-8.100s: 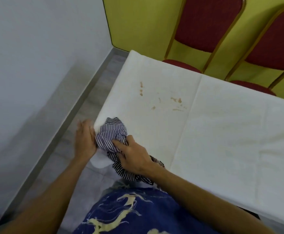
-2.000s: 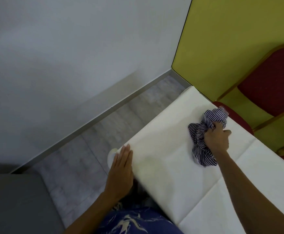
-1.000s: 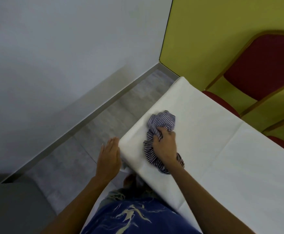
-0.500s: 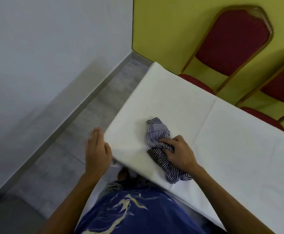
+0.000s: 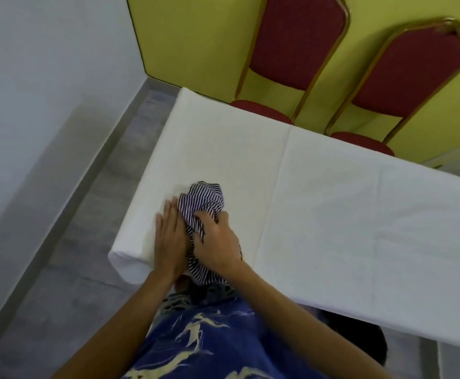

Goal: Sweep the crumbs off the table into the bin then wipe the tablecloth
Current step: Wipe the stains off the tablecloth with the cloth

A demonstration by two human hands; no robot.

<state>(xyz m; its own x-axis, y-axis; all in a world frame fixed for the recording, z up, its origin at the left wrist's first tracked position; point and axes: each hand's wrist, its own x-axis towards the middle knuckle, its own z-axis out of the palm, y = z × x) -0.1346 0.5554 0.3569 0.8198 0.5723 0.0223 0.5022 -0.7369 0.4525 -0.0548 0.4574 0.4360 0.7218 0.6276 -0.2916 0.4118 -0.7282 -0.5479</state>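
Grips the crumpled dark-striped cloth (image 5: 201,201) in curled fingers of the right hand (image 5: 218,242) near the front corner of the white tablecloth (image 5: 332,214), presses the left hand (image 5: 170,242) flat, straight-fingered, nearer that corner, probably to keep it still.

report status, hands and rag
Left hand flat on the tablecloth, beside the rag. Right hand grips the rag near the corner. Surface looks clean, nothing in the way.
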